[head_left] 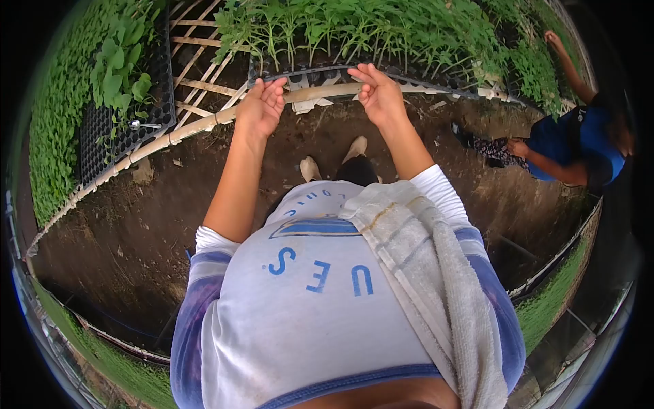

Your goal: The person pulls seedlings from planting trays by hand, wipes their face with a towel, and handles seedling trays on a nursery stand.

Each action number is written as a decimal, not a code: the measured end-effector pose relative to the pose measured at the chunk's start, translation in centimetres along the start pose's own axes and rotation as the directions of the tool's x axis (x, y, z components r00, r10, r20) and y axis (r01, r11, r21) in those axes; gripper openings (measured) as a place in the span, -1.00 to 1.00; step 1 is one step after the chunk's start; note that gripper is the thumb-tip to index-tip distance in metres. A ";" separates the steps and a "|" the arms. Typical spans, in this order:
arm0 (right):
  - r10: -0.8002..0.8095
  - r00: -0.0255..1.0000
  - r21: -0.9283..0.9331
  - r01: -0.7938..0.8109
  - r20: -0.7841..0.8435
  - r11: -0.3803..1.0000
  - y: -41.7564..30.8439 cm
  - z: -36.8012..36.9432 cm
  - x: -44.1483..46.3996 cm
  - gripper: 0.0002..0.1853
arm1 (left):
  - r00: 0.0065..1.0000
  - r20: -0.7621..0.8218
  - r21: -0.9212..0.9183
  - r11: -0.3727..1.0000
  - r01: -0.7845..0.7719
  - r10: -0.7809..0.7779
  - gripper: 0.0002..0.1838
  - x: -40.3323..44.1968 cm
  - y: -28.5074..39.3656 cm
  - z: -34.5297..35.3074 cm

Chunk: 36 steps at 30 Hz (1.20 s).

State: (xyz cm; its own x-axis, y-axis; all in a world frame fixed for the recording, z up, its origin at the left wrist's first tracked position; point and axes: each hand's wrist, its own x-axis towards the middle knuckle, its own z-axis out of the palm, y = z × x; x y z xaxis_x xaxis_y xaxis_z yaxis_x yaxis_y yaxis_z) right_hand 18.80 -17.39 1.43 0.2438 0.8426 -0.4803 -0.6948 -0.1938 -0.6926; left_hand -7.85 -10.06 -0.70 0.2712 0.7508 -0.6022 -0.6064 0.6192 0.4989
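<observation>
Both hands are raised palm up in front of the bench edge, wide apart from each other. My left hand (261, 108) has its fingers partly curled and apart, with nothing in it, near the bamboo rail (216, 117). To the right, my right hand (379, 94) is also empty, its fingers loosely bent and spread, close to the front edge of the seedling tray (436, 86). Tall green seedlings (354, 34) stand in that tray beyond the hands.
A black cell tray (102, 146) with a few leafy plants and a small shiny object (144, 125) lies at the left beside bamboo slats (204, 87). A person in a blue top (548, 143) is at the right, one arm reaching toward the plants. Brown soil (136, 238) forms the path.
</observation>
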 end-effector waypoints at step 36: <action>-0.085 0.971 -0.964 0.233 0.224 0.126 -6.0 4.2 3.8 -0.61 | 0.853 0.522 0.849 0.103 -0.518 -0.004 -0.69 0.0 -3.4 9.6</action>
State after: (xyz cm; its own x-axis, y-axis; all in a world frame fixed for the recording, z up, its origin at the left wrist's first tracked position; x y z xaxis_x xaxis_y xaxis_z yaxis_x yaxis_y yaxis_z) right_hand 21.09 -10.90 5.99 0.1440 0.9470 -0.2871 0.6216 -0.3123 -0.7184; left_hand 1.42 -9.93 3.59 0.6234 0.7583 -0.1906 0.4318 -0.1306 0.8925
